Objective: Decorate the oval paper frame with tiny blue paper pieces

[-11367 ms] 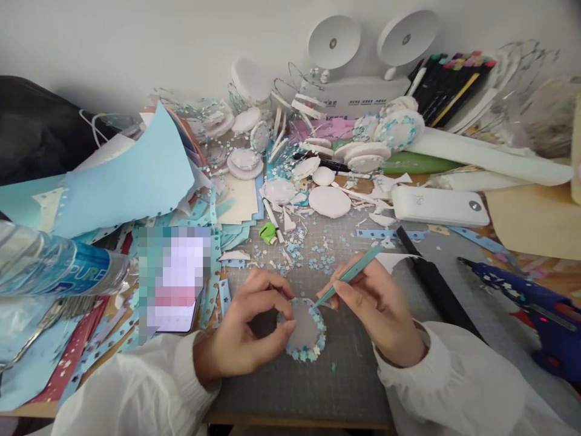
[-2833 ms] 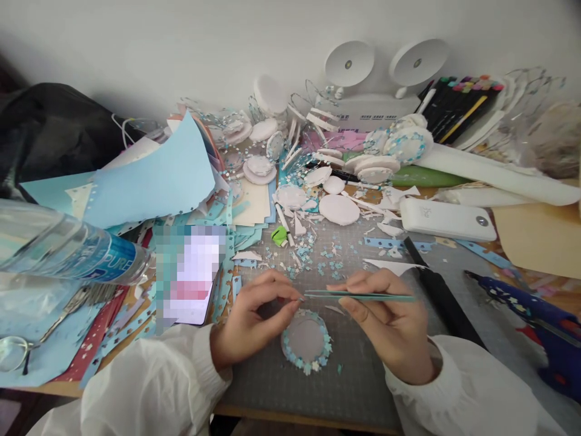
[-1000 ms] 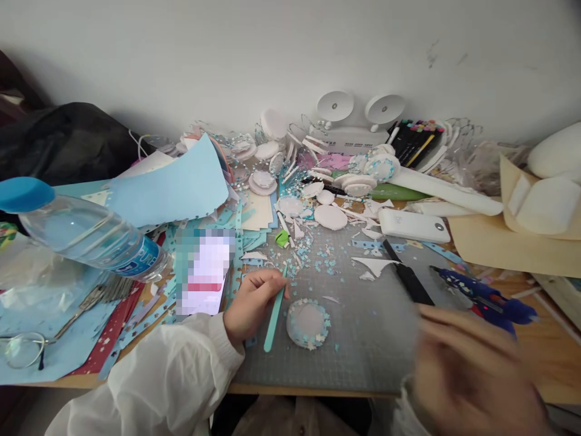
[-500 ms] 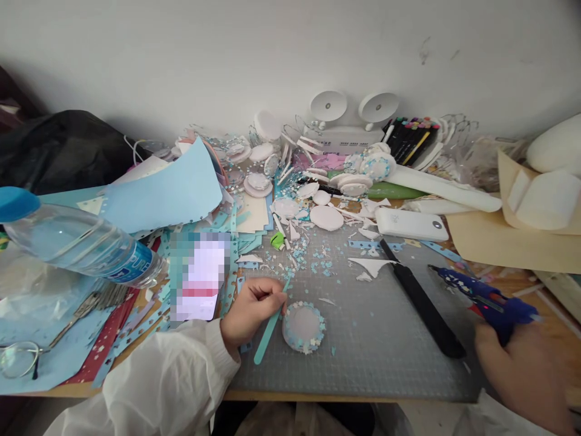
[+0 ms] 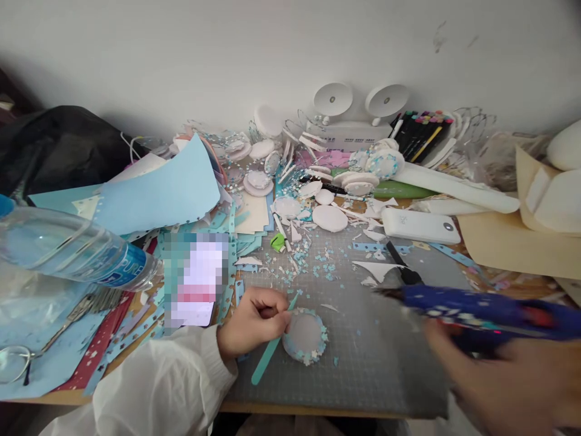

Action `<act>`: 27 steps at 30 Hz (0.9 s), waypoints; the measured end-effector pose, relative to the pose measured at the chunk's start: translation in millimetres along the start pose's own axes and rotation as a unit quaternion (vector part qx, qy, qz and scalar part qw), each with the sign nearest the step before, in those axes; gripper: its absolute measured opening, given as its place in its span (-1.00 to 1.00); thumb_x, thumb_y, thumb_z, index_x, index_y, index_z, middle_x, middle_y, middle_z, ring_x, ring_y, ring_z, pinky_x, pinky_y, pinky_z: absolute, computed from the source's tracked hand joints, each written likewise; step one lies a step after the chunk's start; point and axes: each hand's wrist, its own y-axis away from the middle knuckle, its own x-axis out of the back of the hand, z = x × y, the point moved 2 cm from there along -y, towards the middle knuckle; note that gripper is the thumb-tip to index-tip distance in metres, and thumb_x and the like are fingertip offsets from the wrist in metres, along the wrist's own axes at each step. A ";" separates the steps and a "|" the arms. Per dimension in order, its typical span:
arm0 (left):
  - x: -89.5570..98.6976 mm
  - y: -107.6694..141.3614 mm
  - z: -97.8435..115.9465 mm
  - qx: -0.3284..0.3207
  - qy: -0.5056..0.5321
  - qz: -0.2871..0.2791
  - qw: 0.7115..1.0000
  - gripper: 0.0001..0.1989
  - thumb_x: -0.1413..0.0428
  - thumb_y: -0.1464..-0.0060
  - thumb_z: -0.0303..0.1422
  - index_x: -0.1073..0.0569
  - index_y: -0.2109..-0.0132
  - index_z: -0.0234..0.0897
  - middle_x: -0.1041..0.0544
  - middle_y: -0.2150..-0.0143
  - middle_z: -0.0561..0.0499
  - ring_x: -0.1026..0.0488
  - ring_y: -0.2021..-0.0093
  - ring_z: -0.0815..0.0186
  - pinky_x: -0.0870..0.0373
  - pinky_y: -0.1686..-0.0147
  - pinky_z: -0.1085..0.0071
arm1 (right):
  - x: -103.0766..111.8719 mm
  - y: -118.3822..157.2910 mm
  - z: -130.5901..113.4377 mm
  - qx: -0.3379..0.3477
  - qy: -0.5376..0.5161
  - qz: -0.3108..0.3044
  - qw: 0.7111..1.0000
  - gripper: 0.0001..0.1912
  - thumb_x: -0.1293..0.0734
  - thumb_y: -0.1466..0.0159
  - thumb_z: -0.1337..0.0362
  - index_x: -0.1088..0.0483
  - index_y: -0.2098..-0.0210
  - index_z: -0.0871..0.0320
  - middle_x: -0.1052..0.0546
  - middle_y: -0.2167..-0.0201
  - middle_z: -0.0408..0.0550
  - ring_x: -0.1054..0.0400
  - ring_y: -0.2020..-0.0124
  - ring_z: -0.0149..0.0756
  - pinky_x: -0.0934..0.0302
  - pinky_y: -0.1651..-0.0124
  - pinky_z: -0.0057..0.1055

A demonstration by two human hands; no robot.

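Note:
A teal stick (image 5: 267, 360) is pinched in my left hand (image 5: 255, 322), whose fingertips are at the left edge of a round white disc (image 5: 305, 335). Small blue and white stars ring the rim of that disc, which lies on the grey cutting mat (image 5: 363, 369). On the right, my right hand (image 5: 503, 375) is blurred, its fingers wrapped round a blue glue gun (image 5: 481, 312). The gun's dark nozzle points left, over the mat and to the right of the disc.
A water bottle (image 5: 82, 245) leans at the left beside a phone (image 5: 197, 281). Scattered stars and white scraps lie behind the disc. White discs, a white power bank (image 5: 420, 225) and pens (image 5: 420, 136) stand farther back.
My right hand has brought the glue gun up and left from the table's right side, over the black tool. My left hand stays by the disc with the stick. The view has shifted slightly.

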 end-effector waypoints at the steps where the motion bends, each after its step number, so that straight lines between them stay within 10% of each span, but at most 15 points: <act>1: -0.2 0.5 0.7 -0.002 0.000 -0.002 1.000 -0.68 -0.09 0.03 -0.38 -0.22 0.67 -0.31 -0.10 0.66 0.15 0.03 0.61 0.49 0.12 0.58 0.46 | -5.4 2.5 -18.5 0.032 -0.015 -0.009 0.999 -0.61 -0.37 0.00 0.00 -0.22 0.75 0.06 -0.25 0.82 -0.08 -0.17 0.76 -0.24 0.01 0.64 -0.34; 7: 0.4 4.0 1.7 -0.028 -0.002 -0.024 0.999 -0.66 -0.08 0.04 -0.44 -0.15 0.67 -0.29 -0.05 0.64 0.16 0.04 0.60 0.49 0.12 0.58 0.45 | -25.7 11.6 -70.9 0.180 -0.072 -0.047 0.980 -0.57 -0.25 -0.12 0.16 -0.01 0.79 0.03 -0.03 0.86 -0.24 -0.04 0.80 -0.39 0.08 0.68 -0.43; 27: -0.7 5.2 3.4 -0.033 0.005 -0.040 0.999 -0.68 -0.10 0.05 -0.47 -0.20 0.67 -0.32 -0.06 0.64 0.15 0.04 0.60 0.50 0.12 0.60 0.45 | -25.3 11.5 -66.4 0.204 -0.033 -0.044 0.978 -0.59 -0.23 -0.14 0.18 -0.05 0.77 0.03 -0.19 0.83 -0.15 -0.12 0.78 -0.36 0.03 0.67 -0.41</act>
